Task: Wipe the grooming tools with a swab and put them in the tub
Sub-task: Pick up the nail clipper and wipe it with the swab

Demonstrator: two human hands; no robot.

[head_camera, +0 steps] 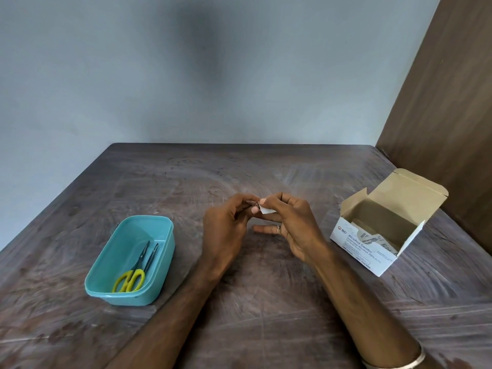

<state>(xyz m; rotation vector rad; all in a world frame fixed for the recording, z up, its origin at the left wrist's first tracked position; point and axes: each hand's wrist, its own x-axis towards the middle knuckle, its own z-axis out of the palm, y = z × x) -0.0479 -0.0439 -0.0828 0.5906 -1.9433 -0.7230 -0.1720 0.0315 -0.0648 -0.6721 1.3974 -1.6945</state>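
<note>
My left hand (226, 225) pinches a small metal grooming tool (255, 207) above the middle of the table; most of the tool is hidden by my fingers. My right hand (290, 222) holds a small white swab (266, 209) pressed against the tool's tip. To the left stands a teal plastic tub (106, 290). Inside it lie yellow-handled scissors (131, 278) and a thin dark metal tool (151, 255) beside them.
An open white box of alcohol swabs (364, 251) stands at the right, lid flap raised, with packets inside. The dark wooden table (266, 315) meets a grey wall at the back and a brown wooden panel (439, 102) at the right.
</note>
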